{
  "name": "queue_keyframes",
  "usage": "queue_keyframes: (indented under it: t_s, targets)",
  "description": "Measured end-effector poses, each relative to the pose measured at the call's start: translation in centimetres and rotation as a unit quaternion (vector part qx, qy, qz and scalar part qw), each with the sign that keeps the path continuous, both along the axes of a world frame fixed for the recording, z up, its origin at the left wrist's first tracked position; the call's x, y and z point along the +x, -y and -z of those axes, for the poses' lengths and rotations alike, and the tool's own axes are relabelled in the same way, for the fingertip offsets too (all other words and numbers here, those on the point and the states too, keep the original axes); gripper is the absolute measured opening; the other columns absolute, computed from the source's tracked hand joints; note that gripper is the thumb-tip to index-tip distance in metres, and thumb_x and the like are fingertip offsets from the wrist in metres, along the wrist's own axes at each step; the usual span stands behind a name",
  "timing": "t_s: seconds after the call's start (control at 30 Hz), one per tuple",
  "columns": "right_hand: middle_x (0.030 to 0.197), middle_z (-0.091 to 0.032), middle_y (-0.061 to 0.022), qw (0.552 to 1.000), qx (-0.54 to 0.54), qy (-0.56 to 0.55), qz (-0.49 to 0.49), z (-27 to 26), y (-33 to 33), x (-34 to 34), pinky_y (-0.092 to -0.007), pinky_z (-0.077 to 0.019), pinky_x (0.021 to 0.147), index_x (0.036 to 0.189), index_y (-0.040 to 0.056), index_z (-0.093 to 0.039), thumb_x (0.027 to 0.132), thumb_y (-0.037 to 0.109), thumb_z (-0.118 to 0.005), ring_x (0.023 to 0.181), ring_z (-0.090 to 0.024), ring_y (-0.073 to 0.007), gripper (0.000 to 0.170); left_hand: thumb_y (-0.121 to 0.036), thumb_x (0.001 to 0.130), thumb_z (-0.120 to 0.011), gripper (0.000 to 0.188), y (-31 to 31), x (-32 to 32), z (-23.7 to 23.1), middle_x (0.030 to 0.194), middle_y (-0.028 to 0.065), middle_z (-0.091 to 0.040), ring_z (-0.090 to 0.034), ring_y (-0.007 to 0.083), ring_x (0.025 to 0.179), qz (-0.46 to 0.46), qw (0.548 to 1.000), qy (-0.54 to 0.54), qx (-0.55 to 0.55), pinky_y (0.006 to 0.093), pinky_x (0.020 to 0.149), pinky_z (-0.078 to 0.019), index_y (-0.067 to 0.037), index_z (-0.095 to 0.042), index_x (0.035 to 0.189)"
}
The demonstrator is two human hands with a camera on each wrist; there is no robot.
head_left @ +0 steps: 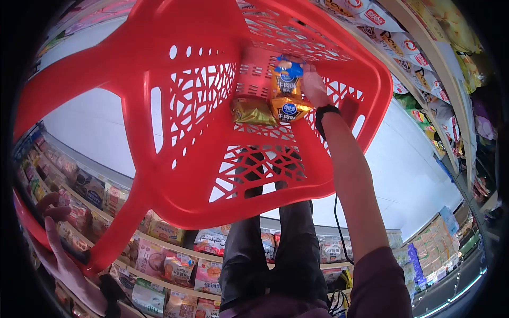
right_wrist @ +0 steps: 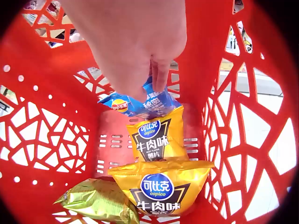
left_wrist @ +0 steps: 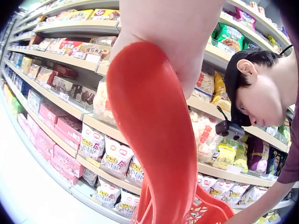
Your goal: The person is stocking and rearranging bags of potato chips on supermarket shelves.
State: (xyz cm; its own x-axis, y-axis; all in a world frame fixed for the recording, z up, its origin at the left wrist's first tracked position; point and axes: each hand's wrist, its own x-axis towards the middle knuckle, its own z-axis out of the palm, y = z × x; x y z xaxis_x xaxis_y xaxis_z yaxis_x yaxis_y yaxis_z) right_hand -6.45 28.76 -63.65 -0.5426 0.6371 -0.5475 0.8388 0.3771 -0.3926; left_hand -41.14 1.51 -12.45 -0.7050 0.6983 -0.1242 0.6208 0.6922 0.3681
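A red plastic shopping basket (head_left: 180, 196) with cut-out walls hangs tilted in front of the person. The left hand (left_wrist: 170, 32) grips its red handle (left_wrist: 154, 121); most of the fingers are hidden there. Reaching down inside, the right hand (right_wrist: 133, 51) pinches the top of a blue chip bag (right_wrist: 142, 102) with a small yellow-and-red logo. Just in front of that bag lie two orange beef-flavour chip bags, a nearer one (right_wrist: 161, 189) and a farther one (right_wrist: 159, 140). Beside them rests a shiny green-gold snack bag (right_wrist: 98, 200).
Shelves (head_left: 185, 249) packed with snack bags run along the near side. On the right, another shelf unit (head_left: 413, 47) holds more bagged snacks. White floor (head_left: 403, 175) shows around the basket. The person's legs (head_left: 297, 238) stand close below it.
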Motion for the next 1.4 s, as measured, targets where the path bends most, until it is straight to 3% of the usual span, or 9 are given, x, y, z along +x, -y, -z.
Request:
queue_keyframes:
  t_s: [0.1, 0.23, 0.4, 0.43, 0.6, 0.83, 1.03, 1.23, 1.4]
  targets:
    - [0.100, -0.064, -0.0255, 0.994, 0.051, 0.057, -0.075, -1.6, 1.1, 0.3, -0.0458, -0.0557, 0.072, 0.114, -0.0028, -0.050, 0.087, 0.007, -0.050, 0.086, -0.067, -0.0376, 0.028, -0.019, 0.098, -0.049, 0.042, -0.4, 0.6, 0.3, 0.110, 0.0123, -0.063, -0.060, 0.0141, 0.082, -0.017, 1.000, -0.009, 0.005, 0.0288, 0.082, -0.0469, 0.003, -0.042, 0.134]
    - [0.100, -0.066, -0.0204, 0.988, 0.134, 0.019, -0.081, -5.2, 5.2, 1.3, -0.0445, -0.0547, 0.057, 0.104, -0.0025, -0.050, 0.083, 0.001, -0.048, 0.069, -0.067, -0.0335, 0.022, -0.018, 0.097, -0.054, 0.034, -1.1, 1.1, 0.2, 0.106, 0.0101, -0.064, -0.061, 0.0132, 0.080, -0.033, 0.999, 0.026, 0.019, 0.0268, 0.076, -0.0480, 0.001, -0.049, 0.126]
    - [0.101, -0.058, -0.0156, 0.983, 0.119, -0.130, -0.043, -14.2, 11.0, 4.0, -0.0409, -0.0536, 0.060, 0.118, -0.0023, -0.048, 0.081, 0.002, -0.051, 0.074, -0.064, -0.0312, 0.037, -0.017, 0.091, -0.061, 0.038, -2.1, 1.8, -0.2, 0.090, 0.0114, -0.068, -0.064, 0.0144, 0.072, -0.038, 0.996, 0.066, 0.051, 0.0288, 0.063, -0.0495, 0.000, -0.050, 0.124]
    - [0.099, -0.057, -0.0154, 0.994, 0.088, -0.036, -0.061, -15.7, 12.1, 4.5, -0.0416, -0.0534, 0.061, 0.116, -0.0020, -0.047, 0.080, 0.002, -0.052, 0.079, -0.065, -0.0310, 0.036, -0.017, 0.091, -0.061, 0.038, -2.3, 2.0, -0.5, 0.086, 0.0120, -0.069, -0.065, 0.0154, 0.069, -0.031, 0.996, 0.072, 0.046, 0.0297, 0.060, -0.0494, 0.000, -0.050, 0.123]
    - [0.095, -0.058, -0.0167, 0.996, 0.054, -0.037, -0.057, -24.7, 16.9, 6.5, -0.0443, -0.0535, 0.061, 0.111, -0.0014, -0.049, 0.075, 0.002, -0.057, 0.075, -0.065, -0.0349, 0.038, -0.011, 0.088, -0.061, 0.036, -2.3, 2.1, -1.6, 0.079, 0.0202, -0.065, -0.067, 0.0317, 0.068, 0.009, 0.992, 0.101, 0.068, 0.0372, 0.062, -0.0510, 0.000, -0.047, 0.119]
    - [0.121, -0.055, -0.0241, 0.998, 0.021, 0.049, -0.039, -32.4, 21.6, 7.1, -0.0448, -0.0558, 0.066, 0.121, -0.0053, -0.045, 0.072, 0.002, -0.062, 0.080, -0.067, -0.0340, 0.052, -0.011, 0.084, -0.062, 0.036, -1.6, 1.3, -0.8, 0.075, 0.0242, -0.064, -0.065, 0.0406, 0.069, 0.069, 0.990, 0.064, 0.101, 0.0451, 0.061, -0.0521, 0.002, -0.045, 0.114]
    - [0.101, -0.060, -0.0202, 0.994, 0.100, -0.005, -0.054, -36.4, 23.0, 7.0, -0.0460, -0.0547, 0.064, 0.108, -0.0011, -0.048, 0.071, 0.009, -0.068, 0.079, -0.066, -0.0363, 0.043, -0.015, 0.084, -0.061, 0.038, -1.3, 1.2, -0.6, 0.077, 0.0254, -0.064, -0.064, 0.0430, 0.072, 0.074, 0.991, 0.044, 0.100, 0.0485, 0.065, -0.0518, 0.001, -0.045, 0.113]
    - [0.104, -0.056, -0.0200, 0.985, 0.115, -0.074, -0.102, -41.9, 23.7, 7.1, -0.0472, -0.0536, 0.068, 0.111, 0.0014, -0.048, 0.078, 0.002, -0.052, 0.082, -0.064, -0.0379, 0.033, -0.017, 0.080, -0.065, 0.043, -1.0, 0.7, 0.3, 0.081, 0.0263, -0.065, -0.063, 0.0443, 0.077, 0.083, 0.988, 0.044, 0.119, 0.0511, 0.070, -0.0513, 0.001, -0.044, 0.113]
    - [0.110, -0.057, -0.0213, 0.992, 0.072, 0.001, -0.100, -44.5, 24.9, 8.8, -0.0467, -0.0536, 0.074, 0.118, -0.0010, -0.046, 0.079, 0.005, -0.051, 0.091, -0.063, -0.0386, 0.039, -0.019, 0.080, -0.065, 0.046, -1.3, 0.8, 0.4, 0.082, 0.0261, -0.065, -0.064, 0.0439, 0.079, 0.080, 0.992, 0.016, 0.094, 0.0505, 0.070, -0.0519, 0.001, -0.043, 0.114]
